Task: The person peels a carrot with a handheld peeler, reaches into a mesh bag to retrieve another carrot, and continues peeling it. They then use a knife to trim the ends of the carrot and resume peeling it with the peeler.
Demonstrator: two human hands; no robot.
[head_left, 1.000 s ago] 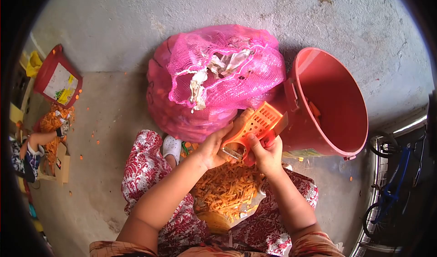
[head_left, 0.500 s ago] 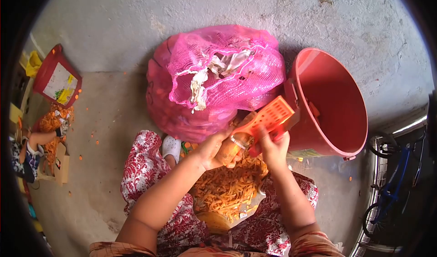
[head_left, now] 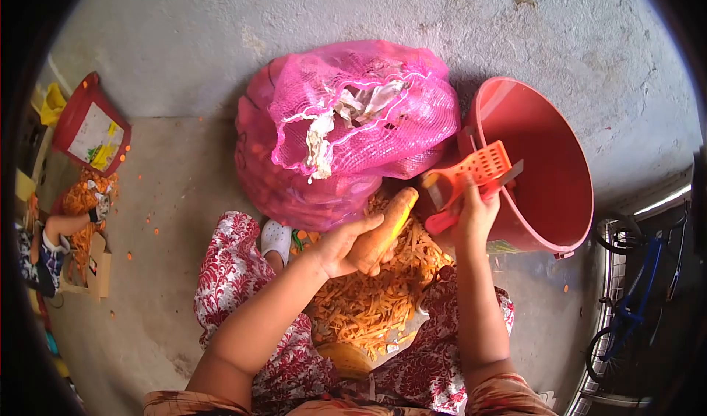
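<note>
An orange carrot [head_left: 383, 235] is gripped by my left hand [head_left: 342, 250], its lighter, partly peeled tip pointing up and to the right. My right hand [head_left: 475, 213] is closed round an orange peeler with a slotted, perforated plate [head_left: 482, 163]. In the same hand is a knife with a red handle [head_left: 442, 221], its blade sticking out to the right. The peeler is apart from the carrot, to its right. Below both hands lies a heap of orange peelings [head_left: 368, 305] between the patterned trouser legs.
A pink mesh sack [head_left: 317, 195] of carrots stands against the wall. To its right is a red bucket [head_left: 537, 232] with something orange inside. Another red bucket [head_left: 74, 136], more peelings and a person's arm [head_left: 66, 226] are at the left. A blue bicycle [head_left: 641, 283] stands far right.
My right hand has moved right with the peeler and knife, away from the carrot. The carrot now shows whole, tilted up, with a bright strip along its side.
</note>
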